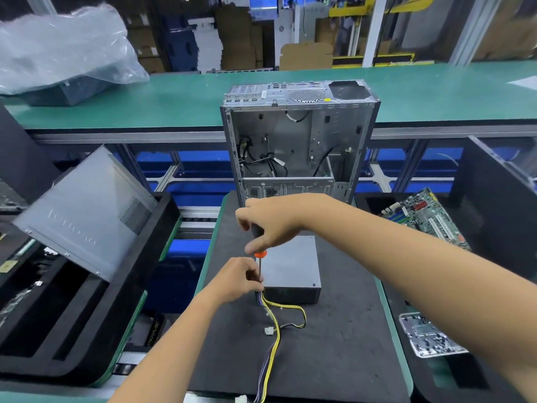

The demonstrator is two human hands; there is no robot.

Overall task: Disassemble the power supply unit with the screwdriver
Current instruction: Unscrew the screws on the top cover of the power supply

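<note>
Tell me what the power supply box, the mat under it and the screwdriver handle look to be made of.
Power supply unit: likely sheet metal, matte grey, with crisp folded edges and a corner screw. Mat: dark, dull and finely textured, probably rubber or foam. Screwdriver: black handle with an orange collar, likely plastic or rubber; thin shiny steel-looking shaft.

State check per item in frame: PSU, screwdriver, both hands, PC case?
power supply unit: flat on the black mat, cover on, cables trailing toward the camera
screwdriver: upright, tip at the unit's near-left corner
right hand: grips the screwdriver handle
left hand: pinches the shaft near the tip
PC case: side open, mostly gutted
</note>
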